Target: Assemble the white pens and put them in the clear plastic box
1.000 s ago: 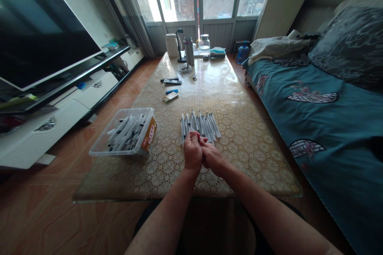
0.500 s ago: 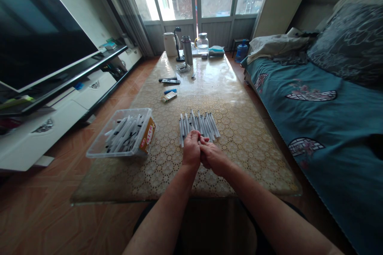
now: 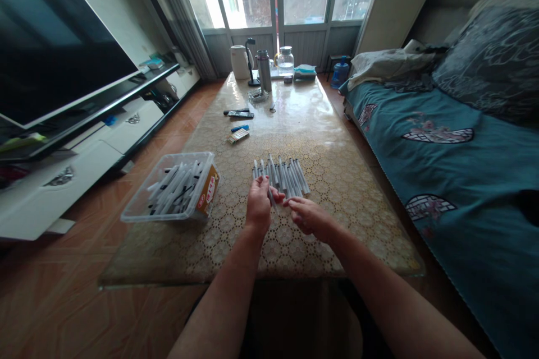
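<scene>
My left hand (image 3: 258,203) is closed around a whitish pen (image 3: 273,199), which slants down towards me between thumb and fingers. Just to its right, my right hand (image 3: 310,216) has thumb and forefinger pinched together, near the left fingertips; whatever sits in that pinch is too small to make out. Beyond both hands, a row of whitish pens (image 3: 295,176) with dark ends lies side by side on the table, partly covered by my left hand. At the left stands a clear plastic box (image 3: 130,208) with an orange label, holding many more such pens.
The table (image 3: 353,241) has a lace-patterned cover. A small carton (image 3: 238,135), a blue item (image 3: 240,128) and a dark remote-like object (image 3: 241,115) lie farther off. A steel flask (image 3: 264,71), a kettle (image 3: 239,63) and a glass jug (image 3: 286,60) stand at the far end.
My hands, together before, have come apart. The left has moved slightly left with the pen now showing in it; the right has shifted right, its fingers pinched.
</scene>
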Tool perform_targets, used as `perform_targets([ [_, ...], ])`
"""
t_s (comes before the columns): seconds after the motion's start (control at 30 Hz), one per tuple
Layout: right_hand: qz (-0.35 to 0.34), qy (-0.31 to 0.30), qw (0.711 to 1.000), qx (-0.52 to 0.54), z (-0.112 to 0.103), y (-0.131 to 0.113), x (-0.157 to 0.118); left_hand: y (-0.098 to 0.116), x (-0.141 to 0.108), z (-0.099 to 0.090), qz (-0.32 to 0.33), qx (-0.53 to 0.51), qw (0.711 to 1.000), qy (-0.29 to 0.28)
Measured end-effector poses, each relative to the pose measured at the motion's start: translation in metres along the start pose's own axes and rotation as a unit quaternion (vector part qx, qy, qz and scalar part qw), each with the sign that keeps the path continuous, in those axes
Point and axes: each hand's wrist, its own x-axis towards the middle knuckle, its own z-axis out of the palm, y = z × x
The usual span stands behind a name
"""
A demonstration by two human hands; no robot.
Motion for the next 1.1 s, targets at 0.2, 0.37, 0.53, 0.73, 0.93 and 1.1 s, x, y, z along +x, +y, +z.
perform_targets([
  [0.2,-0.06,0.103,0.993,0.0,-0.024,-0.013,0.009,0.001,-0.009,-0.007,-0.271,0.005,0.923,-0.274],
  [0.37,-0.058,0.043,0.997,0.004,-0.028,-0.015,0.011,0.002,-0.011,-0.014,-0.335,-0.079,0.884,-0.316],
  [0.53,-0.021,0.084,0.986,0.141,-0.029,-0.019,0.013,0.001,-0.013,-0.013,-0.221,-0.158,0.937,-0.221],
  [0.73,0.002,0.115,0.978,0.173,-0.019,-0.011,0.02,-0.008,-0.014,-0.002,-0.079,-0.05,0.989,-0.112],
  [0.93,-0.084,0.094,0.984,0.124,-0.004,0.001,0.021,-0.015,-0.007,0.0,-0.072,-0.103,0.992,0.003],
  [1.1,-0.133,0.123,0.983,0.026,0.004,0.004,0.019,-0.017,-0.003,-0.005,-0.115,-0.13,0.983,0.054],
])
